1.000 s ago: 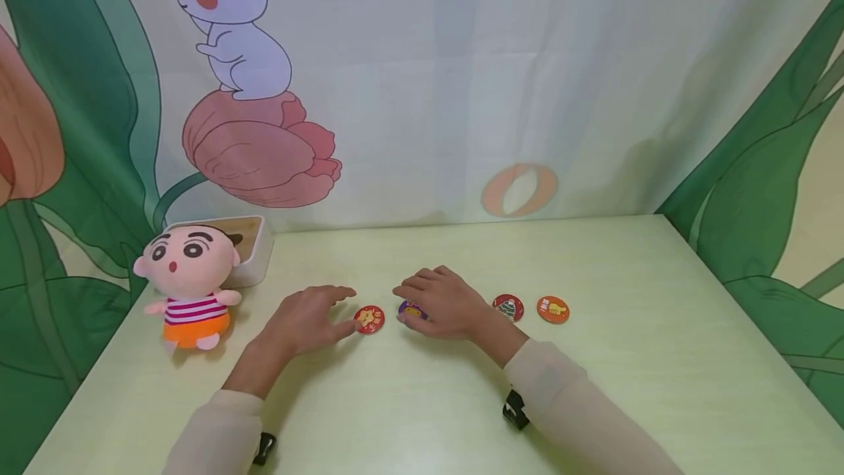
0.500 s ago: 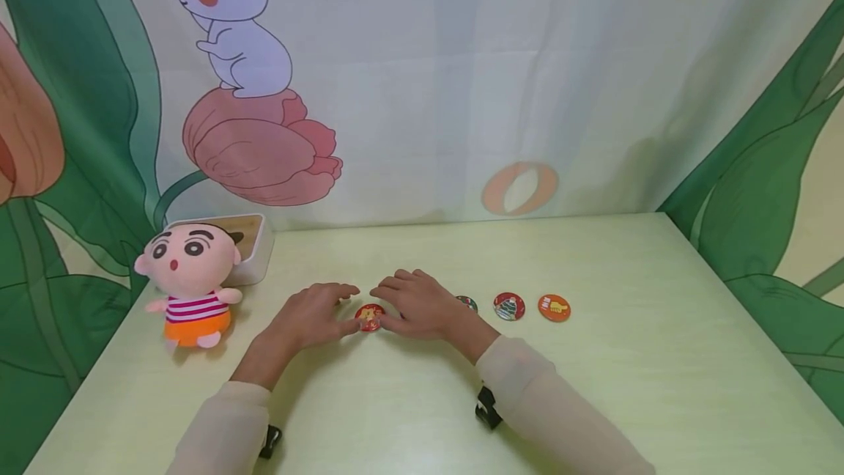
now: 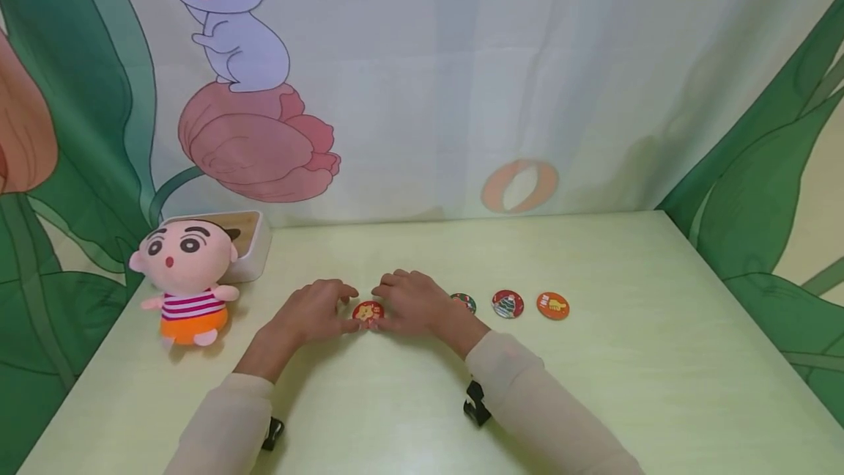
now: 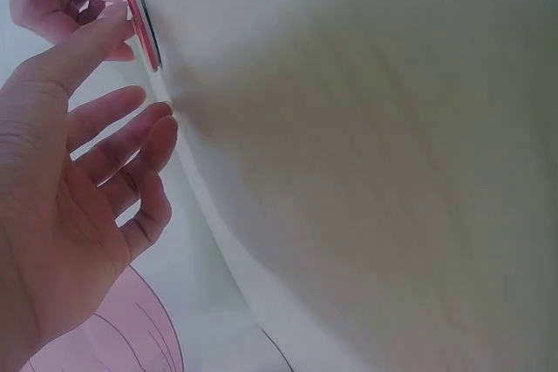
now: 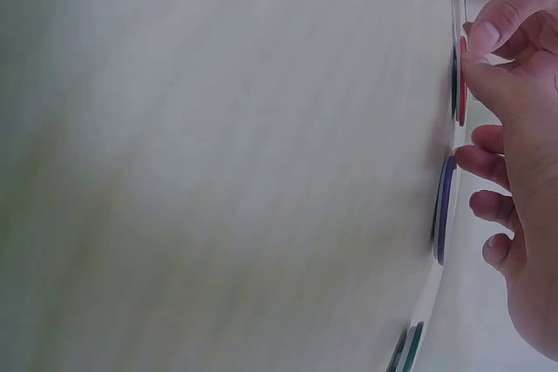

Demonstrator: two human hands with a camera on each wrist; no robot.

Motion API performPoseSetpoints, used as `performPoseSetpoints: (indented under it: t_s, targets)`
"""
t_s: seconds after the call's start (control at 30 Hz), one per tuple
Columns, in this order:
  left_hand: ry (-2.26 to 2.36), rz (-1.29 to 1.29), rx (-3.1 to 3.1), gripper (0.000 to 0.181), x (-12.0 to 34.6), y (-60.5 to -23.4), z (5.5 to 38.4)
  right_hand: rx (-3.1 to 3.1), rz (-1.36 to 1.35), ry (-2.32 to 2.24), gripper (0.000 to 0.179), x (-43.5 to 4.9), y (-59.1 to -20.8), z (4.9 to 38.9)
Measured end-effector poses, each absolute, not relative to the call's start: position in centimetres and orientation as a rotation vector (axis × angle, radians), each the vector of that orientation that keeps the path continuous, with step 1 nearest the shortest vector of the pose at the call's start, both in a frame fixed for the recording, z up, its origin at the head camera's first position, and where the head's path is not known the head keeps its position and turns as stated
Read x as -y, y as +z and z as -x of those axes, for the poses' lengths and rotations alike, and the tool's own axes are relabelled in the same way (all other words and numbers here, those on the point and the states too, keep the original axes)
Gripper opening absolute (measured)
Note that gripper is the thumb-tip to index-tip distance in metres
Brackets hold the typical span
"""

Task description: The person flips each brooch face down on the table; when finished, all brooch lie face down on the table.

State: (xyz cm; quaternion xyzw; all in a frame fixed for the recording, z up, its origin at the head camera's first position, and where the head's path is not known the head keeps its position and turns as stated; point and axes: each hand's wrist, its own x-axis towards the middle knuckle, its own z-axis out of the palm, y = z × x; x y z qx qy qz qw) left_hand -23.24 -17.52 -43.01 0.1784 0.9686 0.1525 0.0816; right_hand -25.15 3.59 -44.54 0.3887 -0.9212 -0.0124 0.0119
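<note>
A round red badge with a yellow figure on it lies on the table between my two hands. My left hand is at its left side, the thumb tip right at the badge's near edge and the other fingers loosely bent, apart from it. From the other side my right hand reaches in, its thumb tip also at the near edge, close to the left thumb. In the right wrist view a purple-edged badge lies below the right fingertips; the hand hides it from the head view.
To the right lie a green badge, a red tree badge and an orange badge in a row. A plush doll leans before a white box at the left. A printed curtain hangs behind the table.
My right hand has moved left, from over the purple badge to the red badge, uncovering the green one. The left hand stays almost in place, its thumb now closer to the right thumb.
</note>
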Motion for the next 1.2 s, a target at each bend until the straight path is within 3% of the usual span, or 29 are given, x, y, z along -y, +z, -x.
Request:
performPoseSetpoints:
  t_s: [0.37, 1.2]
  targets:
    - [0.476, -0.501, -2.852, 0.055, 17.48, -42.99, 23.60, 2.945, -1.188, 0.050, 0.056, -3.29, -44.61, 25.35]
    - [0.680, -0.549, -2.751, 0.031, 17.16, -43.20, 23.71, 3.084, -1.050, 0.519, 0.045, -2.78, -44.60, 25.30]
